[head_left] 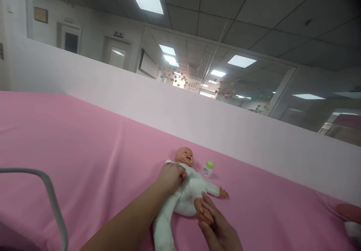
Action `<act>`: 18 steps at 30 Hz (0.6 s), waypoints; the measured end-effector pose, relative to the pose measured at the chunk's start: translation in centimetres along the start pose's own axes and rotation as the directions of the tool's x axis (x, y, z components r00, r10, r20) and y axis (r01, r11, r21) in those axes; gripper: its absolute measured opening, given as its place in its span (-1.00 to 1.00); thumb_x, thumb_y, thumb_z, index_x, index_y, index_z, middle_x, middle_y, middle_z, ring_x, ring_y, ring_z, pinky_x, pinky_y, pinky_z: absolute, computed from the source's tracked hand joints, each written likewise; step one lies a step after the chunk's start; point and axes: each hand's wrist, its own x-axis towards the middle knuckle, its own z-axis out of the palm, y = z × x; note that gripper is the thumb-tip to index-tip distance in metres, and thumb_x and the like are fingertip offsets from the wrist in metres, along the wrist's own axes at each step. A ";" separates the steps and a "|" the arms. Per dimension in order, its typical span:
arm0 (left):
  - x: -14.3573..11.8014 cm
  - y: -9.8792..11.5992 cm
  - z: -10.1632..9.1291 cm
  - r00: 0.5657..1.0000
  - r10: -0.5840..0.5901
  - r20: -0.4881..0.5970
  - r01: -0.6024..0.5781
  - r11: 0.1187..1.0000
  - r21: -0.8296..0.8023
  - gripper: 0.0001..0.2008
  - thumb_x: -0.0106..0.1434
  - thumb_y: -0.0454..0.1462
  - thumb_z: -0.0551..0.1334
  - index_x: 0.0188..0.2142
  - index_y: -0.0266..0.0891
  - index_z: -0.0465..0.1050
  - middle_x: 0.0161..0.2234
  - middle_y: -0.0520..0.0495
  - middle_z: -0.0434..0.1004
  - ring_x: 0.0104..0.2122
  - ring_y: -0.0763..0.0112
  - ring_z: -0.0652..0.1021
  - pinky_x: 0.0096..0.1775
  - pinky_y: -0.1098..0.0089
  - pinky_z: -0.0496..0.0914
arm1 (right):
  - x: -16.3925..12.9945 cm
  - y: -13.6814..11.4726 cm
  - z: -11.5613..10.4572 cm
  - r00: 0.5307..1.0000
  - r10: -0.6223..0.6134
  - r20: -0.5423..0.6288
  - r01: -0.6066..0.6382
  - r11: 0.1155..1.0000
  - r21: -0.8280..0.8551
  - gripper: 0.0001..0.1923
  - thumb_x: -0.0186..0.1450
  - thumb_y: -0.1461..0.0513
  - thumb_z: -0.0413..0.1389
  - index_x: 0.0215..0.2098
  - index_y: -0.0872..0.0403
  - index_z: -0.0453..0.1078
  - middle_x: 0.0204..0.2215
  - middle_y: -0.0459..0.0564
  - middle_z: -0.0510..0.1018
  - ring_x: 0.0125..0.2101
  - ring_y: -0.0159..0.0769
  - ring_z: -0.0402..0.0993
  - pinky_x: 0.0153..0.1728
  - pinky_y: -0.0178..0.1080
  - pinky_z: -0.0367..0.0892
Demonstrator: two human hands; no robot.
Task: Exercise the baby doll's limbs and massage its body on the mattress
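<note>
Green-capped bottle (207, 168) — beside doll (186, 191)

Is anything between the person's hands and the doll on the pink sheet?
Nothing visible. The left hand rests on the doll at its chest, the right hand holds its foot. The small bottle lies beside its shoulder.

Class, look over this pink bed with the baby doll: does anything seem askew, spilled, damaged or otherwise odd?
Nothing is spilled or broken. The baby doll in white clothing lies on its back at a slant on the pink sheet, left hand on its chest, right hand at one leg. The small green-capped bottle stands upright beside its head.
</note>
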 end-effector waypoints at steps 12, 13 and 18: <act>-0.1 -0.6 0.1 0.980 -0.192 -0.059 0.185 0.977 -0.104 -0.86 0.29 -0.29 0.23 -0.25 -0.08 0.60 -0.23 -0.03 0.70 -0.26 0.26 0.61 -0.27 0.33 0.28 | 2.8 -2.0 1.2 0.987 0.154 0.037 -0.158 0.936 0.316 -0.38 0.27 0.00 0.37 0.24 0.00 0.47 0.35 0.21 0.40 0.34 0.12 0.34 0.28 0.18 0.34; -0.1 -1.0 0.2 0.966 -0.247 -0.078 0.233 0.960 -0.156 -0.84 0.32 -0.25 0.24 -0.19 -0.06 0.61 -0.20 -0.03 0.71 -0.25 0.26 0.62 -0.26 0.34 0.30 | 2.0 -2.3 0.7 0.988 0.156 0.020 -0.154 0.938 0.312 -0.40 0.26 0.03 0.39 0.21 -0.01 0.49 0.36 0.20 0.39 0.33 0.12 0.35 0.27 0.17 0.36; -0.1 -3.8 0.4 0.855 -0.486 -0.184 0.359 0.808 -0.467 -0.71 0.41 -0.02 0.20 -0.03 -0.03 0.59 -0.16 -0.05 0.72 -0.20 0.22 0.64 -0.20 0.32 0.39 | -3.4 -3.3 -1.9 0.993 0.113 -0.025 -0.105 0.974 0.201 -0.55 0.29 0.11 0.36 0.14 -0.04 0.55 0.31 0.20 0.45 0.28 0.12 0.42 0.16 0.07 0.50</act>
